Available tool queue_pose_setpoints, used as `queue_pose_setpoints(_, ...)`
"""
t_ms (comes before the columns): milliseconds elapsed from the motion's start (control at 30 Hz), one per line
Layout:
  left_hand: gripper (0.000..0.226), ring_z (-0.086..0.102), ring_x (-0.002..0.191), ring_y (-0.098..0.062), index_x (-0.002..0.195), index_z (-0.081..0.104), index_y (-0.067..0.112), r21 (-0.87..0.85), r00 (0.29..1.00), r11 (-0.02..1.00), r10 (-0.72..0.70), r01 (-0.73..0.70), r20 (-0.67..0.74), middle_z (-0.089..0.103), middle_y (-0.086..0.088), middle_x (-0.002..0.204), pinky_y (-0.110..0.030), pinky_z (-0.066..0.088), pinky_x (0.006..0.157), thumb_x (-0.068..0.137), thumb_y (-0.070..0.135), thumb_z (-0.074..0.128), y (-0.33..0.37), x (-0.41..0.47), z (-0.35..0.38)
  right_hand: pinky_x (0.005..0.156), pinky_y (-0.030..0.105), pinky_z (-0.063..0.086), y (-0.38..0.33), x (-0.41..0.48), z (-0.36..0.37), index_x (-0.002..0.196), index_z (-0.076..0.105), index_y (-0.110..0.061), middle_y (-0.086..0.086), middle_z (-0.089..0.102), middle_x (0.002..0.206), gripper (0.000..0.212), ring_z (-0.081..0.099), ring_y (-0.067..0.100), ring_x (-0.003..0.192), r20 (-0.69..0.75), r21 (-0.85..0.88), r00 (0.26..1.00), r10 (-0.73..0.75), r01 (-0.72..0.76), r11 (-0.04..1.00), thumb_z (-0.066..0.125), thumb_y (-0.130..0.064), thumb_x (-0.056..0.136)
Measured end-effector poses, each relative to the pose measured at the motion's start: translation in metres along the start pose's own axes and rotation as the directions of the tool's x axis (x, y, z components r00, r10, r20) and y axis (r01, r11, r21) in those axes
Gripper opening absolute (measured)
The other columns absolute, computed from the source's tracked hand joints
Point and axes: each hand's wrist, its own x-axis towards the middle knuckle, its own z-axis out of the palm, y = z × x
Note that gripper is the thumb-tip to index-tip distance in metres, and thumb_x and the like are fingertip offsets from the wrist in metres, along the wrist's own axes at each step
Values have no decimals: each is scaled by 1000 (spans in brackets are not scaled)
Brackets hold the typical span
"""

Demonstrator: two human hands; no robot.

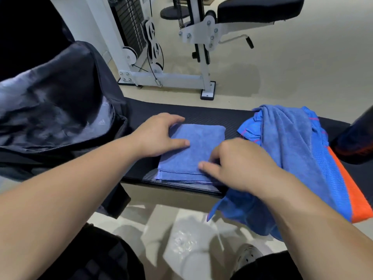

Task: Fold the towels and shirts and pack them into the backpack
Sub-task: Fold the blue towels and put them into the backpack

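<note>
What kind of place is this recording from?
Most likely a gym, perhaps a home one: a weight stack and cable pulleys stand behind, a padded machine seat beside them, and the folded towel lies on a black padded bench.

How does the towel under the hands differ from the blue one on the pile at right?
The folded towel is a flat, neat rectangle lying directly on the bench. The draped towel is unfolded and rumpled, lying over a blue and orange shirt. Both are much the same blue.
</note>
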Motion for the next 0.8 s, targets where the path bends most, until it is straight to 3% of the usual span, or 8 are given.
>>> queue_pose_setpoints(67,93,43,137,-19,152,40,23,68,998,997,35,-39,57,48,1,149,-36,35,114,74,57,80,-4,-1,5,66,32,40,10,16,2,88,71,-26,-1,62,90,36,59,24,92,-125,58,990,63,-56,997,55,-59,91)
queue_pose_setpoints(133,102,39,141,-19,154,35,22,70,997,997,36,-41,74,43,1,154,-38,34,117,70,61,80,-6,1,6,77,34,44,19,33,7,110,70,-30,0,58,106,33,56,25,105,-244,128,963,112,-83,988,64,-54,88)
queue_pose_setpoints(200,111,39,142,-21,154,35,24,88,994,995,28,-37,105,43,2,154,-43,36,115,61,71,75,-4,7,4,100,41,43,25,45,15,143,50,-30,0,52,136,65,47,26,127,-219,148,968,121,-90,985,68,-54,85)
queue_pose_setpoints(300,110,43,136,-21,152,38,25,153,988,987,33,-56,150,49,2,146,-44,40,110,60,70,79,5,16,-3,114,44,32,27,58,23,156,30,-28,-2,40,154,81,32,24,144,-80,149,992,96,-84,985,66,-53,88)
queue_pose_setpoints(433,89,54,119,-17,140,53,27,124,977,990,37,-64,208,58,7,128,-38,47,101,63,59,85,15,19,-12,107,45,40,26,61,12,145,46,-29,0,53,133,72,44,27,130,-14,170,990,140,-135,976,73,-52,83)
queue_pose_setpoints(567,48,61,85,-14,93,66,28,160,961,981,59,-106,271,66,9,90,-38,54,76,61,57,86,19,14,-14,94,40,50,22,53,1,126,61,-35,-7,62,120,58,55,21,116,60,170,990,127,-136,976,80,-47,72)
queue_pose_setpoints(700,46,60,76,-17,74,59,22,194,948,973,59,-124,311,64,3,79,-39,52,68,60,55,88,24,12,-9,82,37,52,22,49,0,94,60,-35,-12,56,93,29,56,17,96,173,183,979,106,-137,973,78,-48,74)
queue_pose_setpoints(800,44,58,76,-15,72,55,24,204,950,967,84,-150,300,62,7,77,-36,51,67,62,51,89,28,12,-10,84,38,50,25,47,-1,94,58,-34,-9,51,98,35,53,17,96,184,183,981,70,-104,978,78,-53,72)
